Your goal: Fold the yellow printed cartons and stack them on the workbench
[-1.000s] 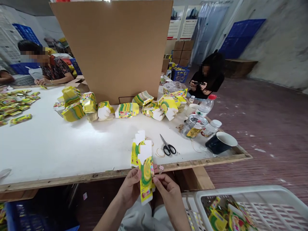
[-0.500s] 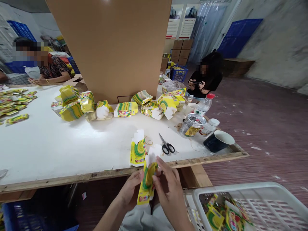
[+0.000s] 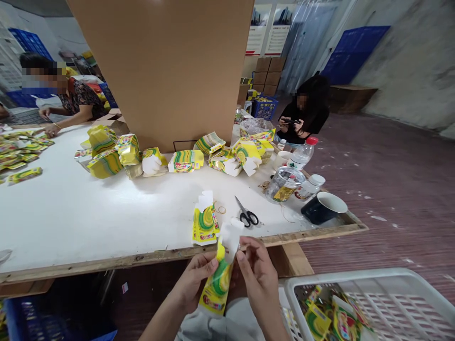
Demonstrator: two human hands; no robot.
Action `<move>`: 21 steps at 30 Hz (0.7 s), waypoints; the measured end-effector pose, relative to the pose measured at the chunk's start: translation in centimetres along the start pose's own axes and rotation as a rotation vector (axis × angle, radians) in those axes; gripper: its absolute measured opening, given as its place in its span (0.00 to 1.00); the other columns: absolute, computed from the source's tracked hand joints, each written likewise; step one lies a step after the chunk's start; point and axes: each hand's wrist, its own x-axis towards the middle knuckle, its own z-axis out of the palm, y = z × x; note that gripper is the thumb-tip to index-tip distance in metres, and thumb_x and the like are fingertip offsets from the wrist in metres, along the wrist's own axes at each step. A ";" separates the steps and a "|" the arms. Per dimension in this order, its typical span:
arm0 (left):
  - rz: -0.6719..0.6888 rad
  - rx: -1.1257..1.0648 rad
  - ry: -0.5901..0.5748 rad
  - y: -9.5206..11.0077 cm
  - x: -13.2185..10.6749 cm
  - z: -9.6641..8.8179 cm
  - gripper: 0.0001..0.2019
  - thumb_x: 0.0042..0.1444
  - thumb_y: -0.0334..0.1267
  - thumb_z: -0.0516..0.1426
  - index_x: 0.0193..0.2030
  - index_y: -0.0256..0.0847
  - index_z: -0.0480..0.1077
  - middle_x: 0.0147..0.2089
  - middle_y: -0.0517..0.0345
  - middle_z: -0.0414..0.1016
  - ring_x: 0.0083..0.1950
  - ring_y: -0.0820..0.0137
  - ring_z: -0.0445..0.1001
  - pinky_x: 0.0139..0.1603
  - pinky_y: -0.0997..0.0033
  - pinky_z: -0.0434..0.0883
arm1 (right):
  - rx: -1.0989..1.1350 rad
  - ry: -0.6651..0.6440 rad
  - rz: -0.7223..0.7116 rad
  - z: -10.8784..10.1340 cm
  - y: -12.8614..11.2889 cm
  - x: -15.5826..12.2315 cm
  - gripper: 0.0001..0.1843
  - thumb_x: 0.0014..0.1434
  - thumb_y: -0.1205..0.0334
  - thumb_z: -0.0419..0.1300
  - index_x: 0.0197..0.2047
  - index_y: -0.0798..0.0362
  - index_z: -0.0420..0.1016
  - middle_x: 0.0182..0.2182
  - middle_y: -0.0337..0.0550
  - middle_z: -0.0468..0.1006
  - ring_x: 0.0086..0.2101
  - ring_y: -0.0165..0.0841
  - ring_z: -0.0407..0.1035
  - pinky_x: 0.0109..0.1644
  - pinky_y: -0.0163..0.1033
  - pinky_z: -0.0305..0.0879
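A yellow and green printed carton with white end flaps raised is held over my lap, just in front of the table edge. My left hand grips its left side, thumb on the front face. At the upper right of the carton, my right hand has its thumb and fingertips closed at the edge of the white flap. Just beyond lies a stack of flat cartons of the same print. Black-handled scissors rest to the right of that stack.
A white basket of filled-looking yellow packs stands at the lower right. Bundles of cartons line the tall cardboard sheet. A dark mug, jar and bottles crowd the right corner. Two people sit beyond the table.
My right hand has moved from the carton's middle up to its flap. The carton has tilted, showing more of its front face. A person at the left has reached toward the pile of packs.
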 end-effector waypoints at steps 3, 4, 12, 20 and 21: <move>0.132 0.067 0.096 -0.2 0.6 -0.3 0.16 0.49 0.45 0.67 0.41 0.37 0.80 0.32 0.52 0.82 0.34 0.63 0.79 0.40 0.66 0.74 | -0.066 -0.019 -0.037 0.4 0.6 -0.6 0.19 0.57 0.52 0.63 0.50 0.51 0.75 0.43 0.48 0.79 0.37 0.37 0.73 0.41 0.38 0.71; 0.166 0.093 0.129 -0.5 0.8 -0.5 0.16 0.49 0.46 0.67 0.40 0.36 0.79 0.32 0.52 0.82 0.35 0.63 0.79 0.40 0.66 0.74 | -0.073 -0.061 -0.032 0.6 0.8 -0.8 0.16 0.57 0.52 0.62 0.46 0.51 0.77 0.42 0.48 0.80 0.38 0.37 0.74 0.42 0.38 0.71; 0.286 0.335 0.217 -1.6 1.2 -1.2 0.18 0.53 0.46 0.64 0.46 0.39 0.72 0.40 0.51 0.82 0.42 0.61 0.79 0.45 0.66 0.74 | -0.065 -0.076 0.113 0.6 1.5 -0.9 0.14 0.58 0.49 0.61 0.33 0.53 0.75 0.29 0.45 0.80 0.29 0.37 0.74 0.34 0.37 0.71; 0.291 0.476 0.072 0.3 -0.2 -1.5 0.28 0.61 0.41 0.57 0.65 0.48 0.50 0.49 0.50 0.79 0.47 0.63 0.77 0.48 0.65 0.72 | 0.138 -0.253 0.063 -0.6 1.9 -0.6 0.24 0.63 0.54 0.58 0.61 0.49 0.63 0.53 0.51 0.74 0.49 0.38 0.72 0.53 0.41 0.69; 0.273 0.490 0.051 0.5 -0.3 -1.6 0.27 0.61 0.41 0.58 0.65 0.47 0.52 0.48 0.51 0.79 0.46 0.64 0.77 0.47 0.66 0.72 | 0.154 -0.296 0.072 -0.8 1.7 -0.5 0.25 0.64 0.54 0.57 0.62 0.48 0.62 0.53 0.50 0.75 0.50 0.37 0.72 0.54 0.42 0.68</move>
